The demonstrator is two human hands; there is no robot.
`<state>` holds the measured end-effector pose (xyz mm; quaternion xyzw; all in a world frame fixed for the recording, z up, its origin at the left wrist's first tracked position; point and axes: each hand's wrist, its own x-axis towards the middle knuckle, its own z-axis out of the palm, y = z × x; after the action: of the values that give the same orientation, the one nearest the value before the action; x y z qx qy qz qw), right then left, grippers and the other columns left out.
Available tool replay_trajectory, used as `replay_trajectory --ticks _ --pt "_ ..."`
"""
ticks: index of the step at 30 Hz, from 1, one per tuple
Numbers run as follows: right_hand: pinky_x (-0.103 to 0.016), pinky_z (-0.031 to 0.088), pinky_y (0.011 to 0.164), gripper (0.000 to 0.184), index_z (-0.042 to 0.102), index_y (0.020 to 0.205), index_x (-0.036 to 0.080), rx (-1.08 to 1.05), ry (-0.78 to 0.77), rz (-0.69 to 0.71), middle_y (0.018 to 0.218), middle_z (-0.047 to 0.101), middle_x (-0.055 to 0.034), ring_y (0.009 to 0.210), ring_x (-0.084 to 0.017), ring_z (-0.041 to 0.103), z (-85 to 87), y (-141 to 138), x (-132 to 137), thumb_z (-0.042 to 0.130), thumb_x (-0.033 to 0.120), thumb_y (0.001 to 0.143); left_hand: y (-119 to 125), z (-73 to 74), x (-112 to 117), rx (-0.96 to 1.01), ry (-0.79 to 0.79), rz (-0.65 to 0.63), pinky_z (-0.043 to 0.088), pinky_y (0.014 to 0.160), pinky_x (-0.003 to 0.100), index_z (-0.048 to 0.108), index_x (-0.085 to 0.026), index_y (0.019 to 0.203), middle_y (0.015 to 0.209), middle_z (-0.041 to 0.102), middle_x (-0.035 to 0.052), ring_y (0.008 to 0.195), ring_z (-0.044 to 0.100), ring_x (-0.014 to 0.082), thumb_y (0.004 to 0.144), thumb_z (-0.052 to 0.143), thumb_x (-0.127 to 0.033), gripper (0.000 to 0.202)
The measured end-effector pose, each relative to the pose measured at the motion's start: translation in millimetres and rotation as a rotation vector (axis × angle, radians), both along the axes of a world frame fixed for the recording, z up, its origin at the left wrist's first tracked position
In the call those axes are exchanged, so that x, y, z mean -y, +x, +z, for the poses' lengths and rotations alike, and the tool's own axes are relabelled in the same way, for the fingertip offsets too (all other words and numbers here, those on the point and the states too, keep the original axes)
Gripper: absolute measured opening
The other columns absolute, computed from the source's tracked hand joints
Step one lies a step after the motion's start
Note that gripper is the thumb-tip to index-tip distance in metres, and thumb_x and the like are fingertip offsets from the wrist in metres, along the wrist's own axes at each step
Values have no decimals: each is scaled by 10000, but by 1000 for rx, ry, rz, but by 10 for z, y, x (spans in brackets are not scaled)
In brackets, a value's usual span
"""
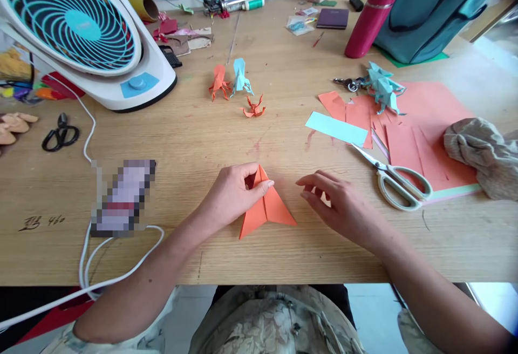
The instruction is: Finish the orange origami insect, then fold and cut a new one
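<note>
Near the front of the table, an orange folded paper [267, 208] points its narrow tip away from me, with two flaps spreading toward me. My left hand [234, 189] pinches it near the tip, thumb on top and fingers partly hidden behind. To the right, my right hand [334, 197] hovers apart from the paper, fingers curved and slightly parted, holding nothing. Beyond the hands stand an orange origami figure [219, 81], a light blue origami figure [240, 76] and a small orange-red origami figure [254, 108].
White-handled scissors [399, 184] lie right of my right hand, beside orange paper sheets [437, 111] and a light blue strip [336, 128]. A phone [123, 197] with a white cable lies left. A fan [81, 25], pink bottle [370, 22] and teal bag [437, 14] stand behind.
</note>
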<state>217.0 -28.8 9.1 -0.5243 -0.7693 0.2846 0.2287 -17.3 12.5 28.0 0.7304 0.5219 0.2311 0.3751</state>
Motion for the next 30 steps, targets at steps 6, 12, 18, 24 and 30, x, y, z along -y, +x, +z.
replay_trajectory --ticks 6,12,18,24,30 --pt "-340 503 851 301 624 1225 210 -38 114 306 1134 635 -109 1007 -211 618 -68 133 292 411 173 1015 7 -185 42 -8 -58 -7 285 517 242 514 -195 683 617 480 -46 559 405 105 858 632 -336 254" --pt "-414 518 890 404 599 1337 195 103 227 398 1187 628 -136 1030 -244 581 -238 127 358 426 110 983 84 -273 135 257 -281 -73 424 609 234 574 -181 815 761 611 -15 681 558 128 804 704 -375 233" --pt "-428 516 891 466 553 1396 188 134 305 420 1211 619 -140 1037 -255 566 -283 138 358 458 89 951 91 -200 184 47 -329 -140 471 649 269 713 -170 864 843 722 32 767 653 187 829 628 -341 194" --pt "-428 508 873 397 599 1345 166 149 331 427 1183 616 -151 1017 -254 565 -299 141 372 458 134 975 81 -202 160 -6 -173 -30 466 662 258 754 -178 873 900 771 30 785 683 187 845 634 -339 202" --pt "-405 486 843 368 607 1334 145 190 375 424 1165 632 -144 960 -238 559 -280 102 363 477 161 989 54 -180 224 8 -182 24 460 647 259 802 -176 929 778 769 35 711 682 190 992 416 -540 534"
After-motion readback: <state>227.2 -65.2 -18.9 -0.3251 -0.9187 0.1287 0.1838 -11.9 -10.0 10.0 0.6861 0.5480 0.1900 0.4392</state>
